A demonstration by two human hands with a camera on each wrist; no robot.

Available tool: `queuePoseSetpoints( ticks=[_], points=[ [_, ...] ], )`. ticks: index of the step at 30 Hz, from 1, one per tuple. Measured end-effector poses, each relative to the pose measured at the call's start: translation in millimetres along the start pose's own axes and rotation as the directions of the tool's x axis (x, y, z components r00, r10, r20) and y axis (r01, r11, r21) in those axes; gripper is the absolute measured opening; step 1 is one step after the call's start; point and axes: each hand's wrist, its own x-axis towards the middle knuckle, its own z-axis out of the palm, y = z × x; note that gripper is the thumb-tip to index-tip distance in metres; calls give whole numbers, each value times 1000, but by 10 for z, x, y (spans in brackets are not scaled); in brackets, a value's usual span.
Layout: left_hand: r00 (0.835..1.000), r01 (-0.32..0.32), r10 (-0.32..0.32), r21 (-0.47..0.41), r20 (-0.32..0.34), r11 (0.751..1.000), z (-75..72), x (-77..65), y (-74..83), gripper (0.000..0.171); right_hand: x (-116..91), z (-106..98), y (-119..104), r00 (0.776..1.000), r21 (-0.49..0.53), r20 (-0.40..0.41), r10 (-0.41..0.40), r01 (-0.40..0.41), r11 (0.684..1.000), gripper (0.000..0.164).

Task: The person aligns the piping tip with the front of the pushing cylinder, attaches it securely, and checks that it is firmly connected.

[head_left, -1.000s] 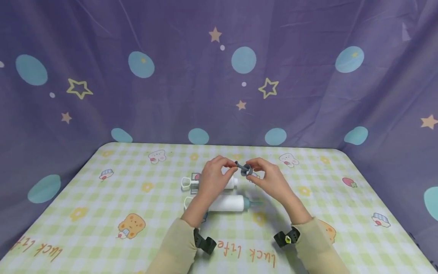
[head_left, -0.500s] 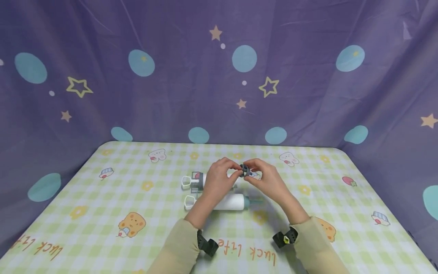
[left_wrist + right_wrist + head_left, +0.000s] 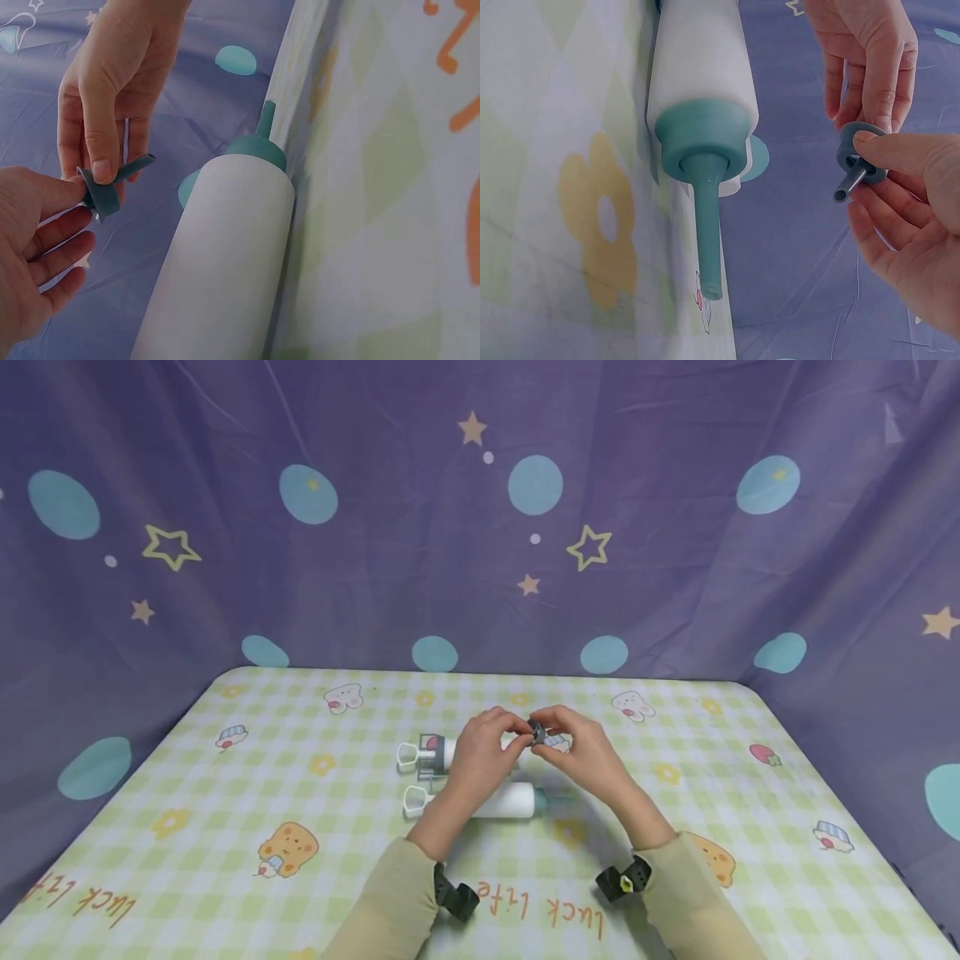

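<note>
A small dark grey nozzle cap (image 3: pixel 863 142), a round collar with a thin spout, is held between both hands above the table. My left hand (image 3: pixel 483 752) pinches it from the left, thumb and index finger at the collar. From the other side my right hand (image 3: pixel 587 750) grips it, its thumb on the collar in the right wrist view. The spout (image 3: pixel 850 184) sticks out on the right hand's side. Below the hands lies a white tube (image 3: pixel 507 802) with a teal nozzle cap (image 3: pixel 705 139) and a white loop handle (image 3: pixel 415 802).
Behind it lies a second white tube (image 3: pixel 451 752) with a grey collar, grey side grips and a white loop handle (image 3: pixel 407 755), partly hidden by the left hand. A checked cloth (image 3: pixel 360 827) covers the table; a purple curtain (image 3: pixel 390 568) hangs behind.
The left fingers have moved right, up against the collar. The spout pointed left toward the left hand a second ago; now it shows on the right hand's side.
</note>
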Motion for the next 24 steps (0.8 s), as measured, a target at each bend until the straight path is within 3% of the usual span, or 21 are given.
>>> queuePoseSetpoints(
  ticks=[11, 24],
  points=[
    [1000, -11, 11, -6, 16, 1000, -11, -2, 25, 8, 19, -24, -48, 1000, -7, -2, 10, -10, 1000, 35],
    [995, 49, -51, 28, 84, 998, -57, 0, -47, 11, -3, 21, 24, 1000, 22, 20, 8, -9, 1000, 35]
  ],
)
